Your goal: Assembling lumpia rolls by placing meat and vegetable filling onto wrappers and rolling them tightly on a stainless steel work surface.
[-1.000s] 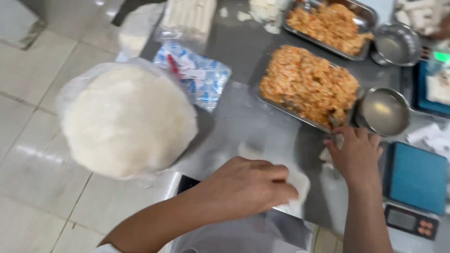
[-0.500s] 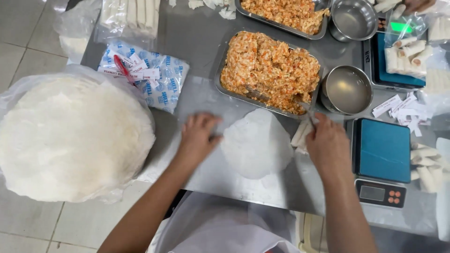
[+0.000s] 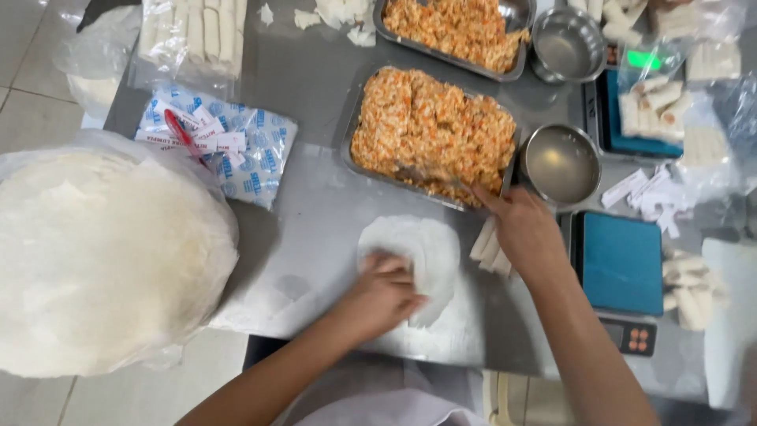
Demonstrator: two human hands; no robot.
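Left hand [image 3: 382,296]: is pressing down, fingers curled, on the near left edge of the round white wrapper [image 3: 418,256]; it is touching the sheet but is not gripping anything that can be seen.
Right hand [image 3: 524,233]: is reaching toward the near corner of the filling tray [image 3: 430,134], fingers narrowed at the tray's rim; whether it is pinching filling or a utensil cannot be told.
Wrapper: is lying flat on the steel table [image 3: 315,213], directly in front of the person, between the two hands and just below the filling tray.
Filling tray: is holding orange-flecked minced filling, heaped to the rim; a second tray of filling [image 3: 453,28] is sitting behind it.
Finished rolls [image 3: 489,244]: are lying just beside the right hand, near the wrapper's right edge.
Wrapper stack [image 3: 102,260]: is resting in a clear bag at the left, overhanging the table's edge.
Steel bowl [image 3: 561,164]: is standing just right of the filling tray; another bowl [image 3: 568,43] is standing behind it.
Blue scale [image 3: 621,264]: is sitting to the right of the right hand.
Risk, tearing: the thin sheet is likely to rip if the left hand drags while pressing.
Risk, spillage: loose filling may be dropping between tray and wrapper, since the tray is brimming.
Risk, sliding stack: the overhanging stack could be slipping off if nudged.
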